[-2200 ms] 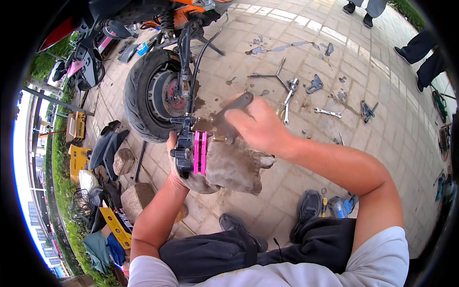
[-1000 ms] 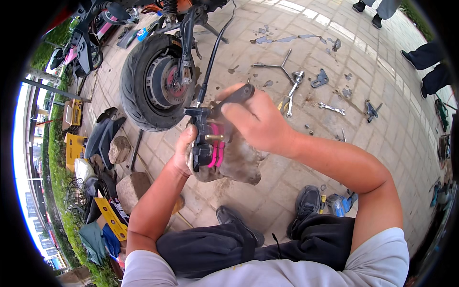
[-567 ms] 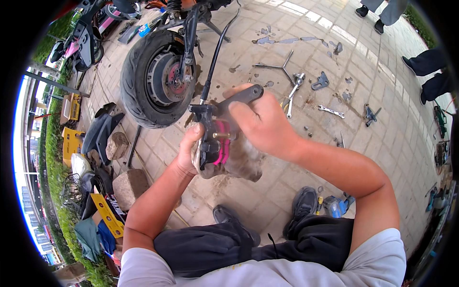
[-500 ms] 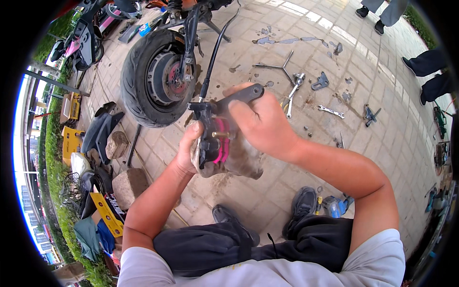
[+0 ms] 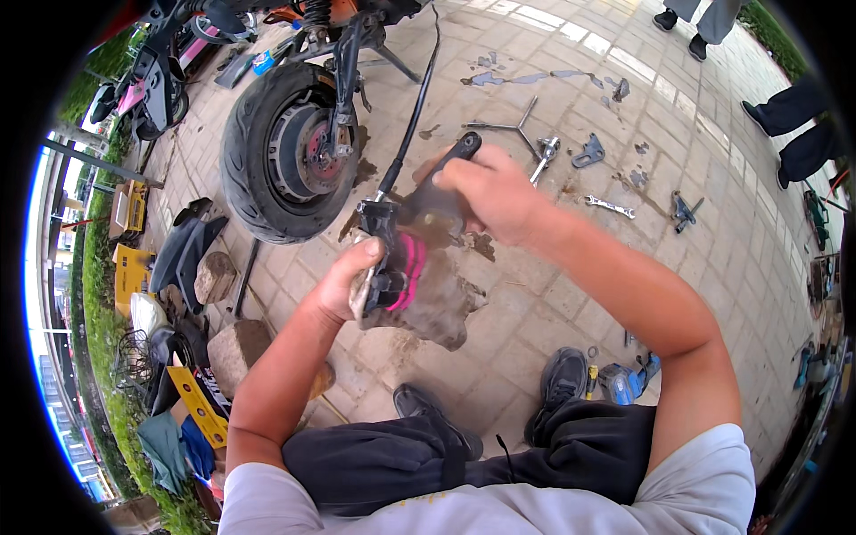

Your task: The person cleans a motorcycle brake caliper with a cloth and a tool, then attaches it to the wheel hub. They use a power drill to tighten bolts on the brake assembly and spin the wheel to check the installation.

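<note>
My left hand (image 5: 352, 276) is closed round a black brake caliper (image 5: 382, 285) with bright pink parts (image 5: 408, 272) and a dirty, pale cloth (image 5: 437, 308) behind it. A black hose (image 5: 412, 116) runs up from the caliper toward the scooter. My right hand (image 5: 490, 196) is closed on a flat dark metal bracket (image 5: 460, 152), held at the caliper's upper right; motion blurs the part between them. The scooter's wheel (image 5: 267, 160), with hub and red disc, stands beyond my hands to the upper left.
Wrenches (image 5: 609, 205), a three-armed wrench (image 5: 522, 129) and another bracket (image 5: 588, 152) lie on the paving. Stone blocks (image 5: 236, 352), body panels (image 5: 178, 259) and yellow boxes (image 5: 129, 276) are at left. A blue tool (image 5: 621, 383) lies near my right foot. Two people's legs (image 5: 802, 125) (image 5: 713, 18) show at right.
My right hand has risen with the bracket, blurred by motion, opening more space above the pink parts. My left hand and the caliper have shifted only slightly.
</note>
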A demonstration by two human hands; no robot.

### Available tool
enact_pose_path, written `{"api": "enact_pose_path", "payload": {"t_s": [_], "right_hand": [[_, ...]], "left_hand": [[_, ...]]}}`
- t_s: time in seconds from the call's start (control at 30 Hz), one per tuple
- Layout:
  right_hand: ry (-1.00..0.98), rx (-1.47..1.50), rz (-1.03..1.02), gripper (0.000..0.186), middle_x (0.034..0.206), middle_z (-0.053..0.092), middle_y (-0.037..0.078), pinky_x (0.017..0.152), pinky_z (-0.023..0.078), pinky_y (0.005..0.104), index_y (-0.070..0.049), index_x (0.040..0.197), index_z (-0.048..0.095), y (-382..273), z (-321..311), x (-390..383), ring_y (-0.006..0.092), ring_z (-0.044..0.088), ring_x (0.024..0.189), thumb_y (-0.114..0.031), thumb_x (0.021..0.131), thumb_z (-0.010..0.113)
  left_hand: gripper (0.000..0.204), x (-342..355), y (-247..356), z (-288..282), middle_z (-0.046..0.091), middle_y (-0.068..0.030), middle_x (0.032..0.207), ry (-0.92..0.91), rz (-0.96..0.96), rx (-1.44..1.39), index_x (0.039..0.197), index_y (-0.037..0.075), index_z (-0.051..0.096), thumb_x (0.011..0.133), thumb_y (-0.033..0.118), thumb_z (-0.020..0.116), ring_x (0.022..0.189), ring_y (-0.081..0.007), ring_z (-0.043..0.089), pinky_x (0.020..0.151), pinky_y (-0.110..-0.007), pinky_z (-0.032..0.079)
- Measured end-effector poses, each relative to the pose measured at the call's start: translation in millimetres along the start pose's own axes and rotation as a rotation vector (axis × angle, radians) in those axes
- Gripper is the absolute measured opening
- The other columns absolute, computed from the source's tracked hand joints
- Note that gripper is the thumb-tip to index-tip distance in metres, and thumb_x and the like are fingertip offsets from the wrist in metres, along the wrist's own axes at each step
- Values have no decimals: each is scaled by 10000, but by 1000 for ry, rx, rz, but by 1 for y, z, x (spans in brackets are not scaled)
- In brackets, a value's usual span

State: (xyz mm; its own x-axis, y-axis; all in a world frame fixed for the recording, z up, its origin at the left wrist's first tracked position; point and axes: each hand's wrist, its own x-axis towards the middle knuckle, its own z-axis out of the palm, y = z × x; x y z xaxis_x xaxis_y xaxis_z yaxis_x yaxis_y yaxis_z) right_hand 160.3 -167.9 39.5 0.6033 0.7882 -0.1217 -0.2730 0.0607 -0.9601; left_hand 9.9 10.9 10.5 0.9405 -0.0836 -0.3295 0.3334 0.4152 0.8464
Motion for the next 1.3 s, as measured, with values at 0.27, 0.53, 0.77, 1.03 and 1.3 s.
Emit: {"api": "enact_pose_path", "payload": {"t_s": [0.27,0.53,0.77,1.03,1.3], "right_hand": [[223,-165,-408,255,760,624,117,668,484,317,51,894,628,14,30,-21,167,599,729,-175,849,517],[153,-140,-261,234,768,633,57,590,448,258,32,986,625,5,16,-17,109,555,654,-147,866,534],[219,-100,-289,252,789,627,81,677,474,287,52,1005,600,13,27,-25,127,568,739,-151,865,548],[179,-121,-267,231,775,613,70,668,466,285,50,929,622,5,19,-18,117,555,732,-141,837,531],[170,-73,-274,223,745,592,47,640,450,272,45,952,613,10,20,-19,99,532,702,-131,848,525]], "left_hand": [[608,6,6,14,635,-127,1023,49,45,-106,1184,16,540,846,519,581,835,-205,647,719,-326,551],[602,5,8,15,623,-121,1032,34,90,-54,1193,11,535,835,491,603,866,-187,633,749,-324,539],[568,4,6,14,625,-119,1020,80,166,-44,1188,15,540,863,480,582,867,-193,629,746,-339,539],[577,-1,9,18,626,-121,1015,58,147,-53,1170,10,549,856,493,582,910,-205,623,791,-346,536],[629,3,9,24,636,-123,1010,134,78,-107,1175,19,552,812,527,625,872,-204,644,771,-340,553]]}}
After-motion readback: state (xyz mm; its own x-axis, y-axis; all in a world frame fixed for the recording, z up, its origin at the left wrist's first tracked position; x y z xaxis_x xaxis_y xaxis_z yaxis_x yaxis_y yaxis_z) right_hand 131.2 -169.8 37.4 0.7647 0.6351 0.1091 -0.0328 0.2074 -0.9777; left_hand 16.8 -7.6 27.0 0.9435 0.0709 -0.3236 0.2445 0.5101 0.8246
